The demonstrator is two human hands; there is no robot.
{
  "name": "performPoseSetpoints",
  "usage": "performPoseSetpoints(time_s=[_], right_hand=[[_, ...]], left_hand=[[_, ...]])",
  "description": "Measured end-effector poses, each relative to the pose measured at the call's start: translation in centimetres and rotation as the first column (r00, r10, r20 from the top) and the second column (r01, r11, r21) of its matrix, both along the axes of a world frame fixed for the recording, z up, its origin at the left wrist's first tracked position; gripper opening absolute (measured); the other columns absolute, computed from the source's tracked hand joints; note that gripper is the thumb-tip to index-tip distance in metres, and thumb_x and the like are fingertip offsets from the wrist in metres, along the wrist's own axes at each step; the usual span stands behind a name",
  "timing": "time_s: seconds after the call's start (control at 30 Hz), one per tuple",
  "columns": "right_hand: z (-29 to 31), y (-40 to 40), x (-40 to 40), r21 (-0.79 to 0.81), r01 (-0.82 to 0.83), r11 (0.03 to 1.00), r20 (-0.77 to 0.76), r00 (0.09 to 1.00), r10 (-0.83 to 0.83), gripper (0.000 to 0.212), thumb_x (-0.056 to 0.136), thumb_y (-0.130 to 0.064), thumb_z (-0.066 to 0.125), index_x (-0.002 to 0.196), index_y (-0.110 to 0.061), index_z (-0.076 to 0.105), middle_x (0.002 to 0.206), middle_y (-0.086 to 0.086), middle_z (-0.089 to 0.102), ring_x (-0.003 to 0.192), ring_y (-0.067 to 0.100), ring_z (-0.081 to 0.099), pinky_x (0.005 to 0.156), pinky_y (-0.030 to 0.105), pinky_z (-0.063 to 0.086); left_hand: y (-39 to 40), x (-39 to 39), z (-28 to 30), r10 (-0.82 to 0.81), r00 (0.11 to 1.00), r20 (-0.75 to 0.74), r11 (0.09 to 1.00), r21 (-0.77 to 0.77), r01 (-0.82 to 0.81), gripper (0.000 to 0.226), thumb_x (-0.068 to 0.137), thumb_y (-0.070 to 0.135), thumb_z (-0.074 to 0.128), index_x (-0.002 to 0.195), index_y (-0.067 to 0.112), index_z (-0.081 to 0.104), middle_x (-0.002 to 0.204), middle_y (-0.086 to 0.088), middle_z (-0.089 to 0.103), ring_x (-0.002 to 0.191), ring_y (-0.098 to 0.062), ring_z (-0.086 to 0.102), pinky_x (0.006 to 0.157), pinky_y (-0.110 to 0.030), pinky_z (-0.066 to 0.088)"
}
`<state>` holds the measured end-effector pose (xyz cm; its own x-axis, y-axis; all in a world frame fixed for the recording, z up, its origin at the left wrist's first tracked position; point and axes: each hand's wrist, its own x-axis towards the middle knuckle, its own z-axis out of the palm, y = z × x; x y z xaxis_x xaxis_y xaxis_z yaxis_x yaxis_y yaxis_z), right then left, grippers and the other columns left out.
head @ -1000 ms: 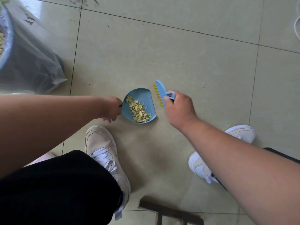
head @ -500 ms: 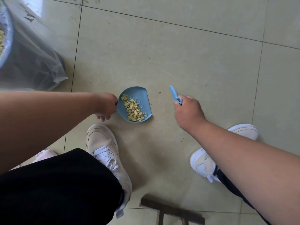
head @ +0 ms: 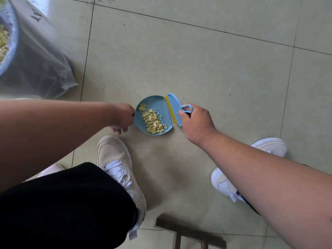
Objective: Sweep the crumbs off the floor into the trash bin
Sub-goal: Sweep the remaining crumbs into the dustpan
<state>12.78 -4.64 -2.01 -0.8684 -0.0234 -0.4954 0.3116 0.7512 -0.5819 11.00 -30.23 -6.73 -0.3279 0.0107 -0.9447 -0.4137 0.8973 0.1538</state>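
Note:
A small blue dustpan (head: 151, 103) rests on the tiled floor with a pile of pale yellow crumbs (head: 152, 121) inside it. My left hand (head: 122, 116) grips its handle at the left. My right hand (head: 195, 123) is closed on the handle of a small blue brush (head: 175, 105). The brush's yellow bristles touch the dustpan's open right edge. At the far left stands the trash bin (head: 12, 42), lined with a clear plastic bag, with similar crumbs visible inside.
My white shoes (head: 116, 162) (head: 269, 146) are planted on either side below the dustpan. A black trouser leg (head: 62, 203) fills the lower left. A dark wooden piece (head: 190, 234) lies at the bottom edge. Bare floor tiles (head: 197, 60) stretch beyond the dustpan.
Half a second ago the brush was lifted away to the right of the dustpan; now it is back at the pan's right edge with its bristles against it. The dustpan stayed put.

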Motion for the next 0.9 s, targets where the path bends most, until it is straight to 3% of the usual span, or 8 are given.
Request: performPoseSetpoints(time_s=[0.13, 0.23, 0.33, 0.5, 0.7, 0.8, 0.9], right_hand=[[0.2, 1.6, -0.7, -0.067, 0.087, 0.994, 0.045, 0.995, -0.084, 0.010, 0.099, -0.024, 0.062, 0.096, -0.025, 0.071, 0.085, -0.003, 0.074, 0.085, 0.027, 0.073, 0.085, 0.037, 0.058], [0.3, 2.3, -1.2, -0.134, 0.139, 0.981, 0.054, 0.990, -0.133, 0.015, 0.100, -0.024, 0.064, 0.090, -0.034, 0.065, 0.083, -0.007, 0.072, 0.081, 0.028, 0.076, 0.081, 0.035, 0.059], [0.7, 2.9, -1.6, -0.183, 0.181, 0.966, 0.066, 0.983, -0.172, 0.010, 0.101, -0.023, 0.065, 0.097, -0.032, 0.066, 0.089, -0.003, 0.073, 0.077, 0.027, 0.077, 0.072, 0.029, 0.057], [0.9, 4.3, -1.9, -0.183, 0.159, 0.970, 0.063, 0.987, -0.149, 0.019, 0.100, -0.021, 0.066, 0.091, -0.038, 0.064, 0.090, -0.006, 0.072, 0.078, 0.019, 0.074, 0.065, 0.015, 0.052], [1.0, 6.7, -2.0, -0.103, 0.199, 0.974, 0.016, 0.980, -0.199, 0.015, 0.099, -0.024, 0.066, 0.093, -0.037, 0.065, 0.095, -0.002, 0.073, 0.092, 0.027, 0.075, 0.086, 0.035, 0.056], [0.8, 8.4, -2.4, -0.033, 0.243, 0.970, -0.049, 0.969, -0.244, 0.007, 0.099, -0.028, 0.065, 0.104, -0.032, 0.068, 0.096, 0.001, 0.075, 0.092, 0.027, 0.075, 0.086, 0.036, 0.057], [0.9, 10.2, -2.9, 0.099, 0.258, 0.961, -0.124, 0.961, -0.246, 0.018, 0.101, -0.026, 0.060, 0.113, -0.019, 0.071, 0.097, 0.004, 0.073, 0.091, 0.027, 0.069, 0.081, 0.031, 0.050]], left_hand=[[0.0, 0.0, 0.3, -0.006, 0.999, -0.040, 1.000, 0.023, 0.007, 0.019, 0.098, 0.009, 0.043, 0.093, 0.012, 0.062, 0.084, -0.015, 0.077, 0.060, -0.027, 0.064, 0.048, -0.028, 0.049], [0.1, -0.3, 0.6, 0.013, 0.999, -0.050, 0.998, 0.060, -0.010, 0.019, 0.097, 0.010, 0.045, 0.091, 0.012, 0.063, 0.081, -0.012, 0.074, 0.064, -0.026, 0.062, 0.052, -0.028, 0.047], [0.2, -0.6, 0.8, 0.028, 0.998, -0.054, 0.996, 0.088, -0.023, 0.019, 0.097, 0.011, 0.046, 0.087, 0.013, 0.063, 0.078, -0.010, 0.071, 0.063, -0.025, 0.060, 0.052, -0.028, 0.046], [0.0, -1.2, 0.9, 0.098, 0.993, -0.071, 0.990, 0.109, -0.090, 0.023, 0.094, 0.010, 0.042, 0.090, 0.012, 0.065, 0.074, -0.008, 0.070, 0.063, -0.022, 0.059, 0.055, -0.030, 0.044], [-0.9, -2.1, 1.3, 0.126, 0.986, -0.107, 0.988, 0.104, -0.115, 0.024, 0.096, 0.016, 0.044, 0.095, 0.011, 0.068, 0.079, -0.009, 0.074, 0.067, -0.023, 0.062, 0.057, -0.031, 0.047], [-1.8, -2.6, 1.5, 0.113, 0.985, -0.127, 0.991, 0.083, -0.103, 0.023, 0.097, 0.017, 0.045, 0.095, 0.011, 0.068, 0.079, -0.009, 0.074, 0.067, -0.024, 0.062, 0.058, -0.032, 0.047], [-3.2, -2.9, 1.6, 0.076, 0.987, -0.145, 0.997, 0.044, -0.070, 0.021, 0.099, 0.013, 0.047, 0.094, 0.011, 0.067, 0.077, -0.009, 0.071, 0.066, -0.023, 0.061, 0.057, -0.031, 0.046]])
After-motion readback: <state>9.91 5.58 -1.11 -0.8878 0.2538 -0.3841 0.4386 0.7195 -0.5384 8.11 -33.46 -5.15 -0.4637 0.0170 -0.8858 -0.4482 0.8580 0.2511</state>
